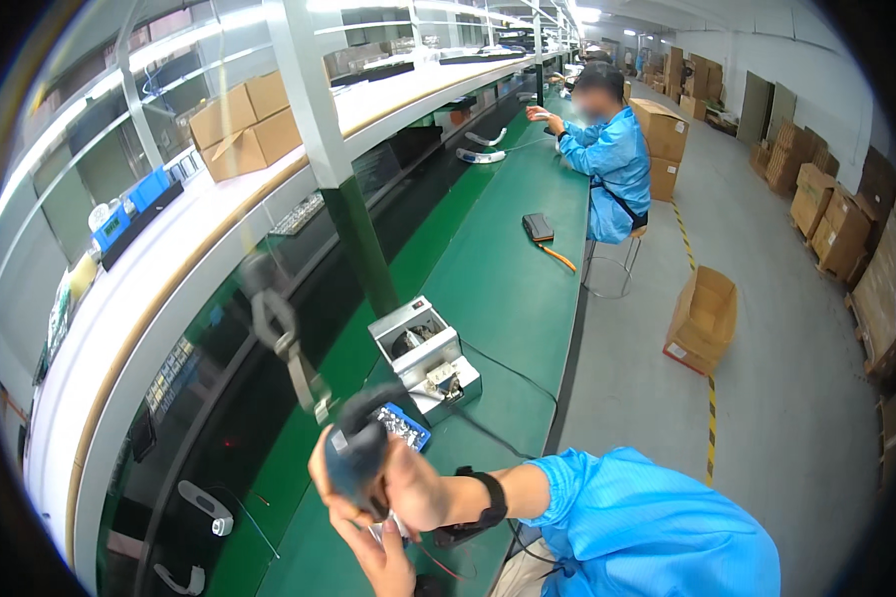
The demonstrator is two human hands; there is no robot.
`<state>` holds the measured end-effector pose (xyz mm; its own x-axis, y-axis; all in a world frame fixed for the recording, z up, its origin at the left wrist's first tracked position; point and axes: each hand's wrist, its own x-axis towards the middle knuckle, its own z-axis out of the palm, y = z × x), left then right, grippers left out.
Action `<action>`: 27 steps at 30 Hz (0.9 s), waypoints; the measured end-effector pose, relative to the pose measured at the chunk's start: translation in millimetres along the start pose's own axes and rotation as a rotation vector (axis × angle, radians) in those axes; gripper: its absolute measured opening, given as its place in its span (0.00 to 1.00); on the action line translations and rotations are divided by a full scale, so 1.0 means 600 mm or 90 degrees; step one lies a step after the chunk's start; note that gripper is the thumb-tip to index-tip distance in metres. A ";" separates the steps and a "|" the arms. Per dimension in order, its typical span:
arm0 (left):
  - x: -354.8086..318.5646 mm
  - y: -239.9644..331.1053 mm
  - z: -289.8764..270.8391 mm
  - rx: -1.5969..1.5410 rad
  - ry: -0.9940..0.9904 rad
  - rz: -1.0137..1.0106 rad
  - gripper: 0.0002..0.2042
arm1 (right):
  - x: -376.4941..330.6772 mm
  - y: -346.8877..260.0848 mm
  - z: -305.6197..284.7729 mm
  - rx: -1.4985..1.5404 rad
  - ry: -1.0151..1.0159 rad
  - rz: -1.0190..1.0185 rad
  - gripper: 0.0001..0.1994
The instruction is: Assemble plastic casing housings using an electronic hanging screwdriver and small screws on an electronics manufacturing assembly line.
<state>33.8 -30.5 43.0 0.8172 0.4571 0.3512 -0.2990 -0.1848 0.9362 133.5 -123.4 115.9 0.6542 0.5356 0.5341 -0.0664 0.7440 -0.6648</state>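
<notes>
My right hand [415,485], in a blue sleeve with a black band at the wrist, grips a dark electric screwdriver [356,460], blurred by motion. A blurred metal clasp [287,343] on a strap hangs just above it. My left hand [386,567] is below and partly behind, fingers curled around a small whitish part [393,527], mostly hidden, with a thin red wire near it. Just beyond the hands lies a blue tray [415,439] of small metal pieces. Behind that stands an open-topped silver machine [418,343] with a black cable.
The green bench [498,298] holds a black device [538,228] and an orange-handled tool [558,259]. Curved white-grey parts [204,500] lie at the left on the dark belt [194,438]. A post [353,229] rises beside the machine. A co-worker [607,149] sits farther along.
</notes>
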 end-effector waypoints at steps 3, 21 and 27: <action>0.013 -0.044 -0.078 0.073 -0.240 -0.195 0.27 | -0.013 -0.031 -0.035 0.026 0.065 -0.095 0.44; 0.166 -0.180 -0.160 0.622 -0.053 0.228 0.26 | -0.067 0.137 -0.192 -1.006 -0.064 -0.014 0.17; 0.096 -0.171 -0.222 0.554 -0.010 0.115 0.13 | -0.029 0.156 -0.232 -1.154 -0.158 0.072 0.11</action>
<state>45.9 130.4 -30.8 0.8028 0.3461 0.4856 0.0516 -0.8516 0.5217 220.7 -118.5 -28.4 0.5804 0.7118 0.3956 0.8143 -0.5034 -0.2889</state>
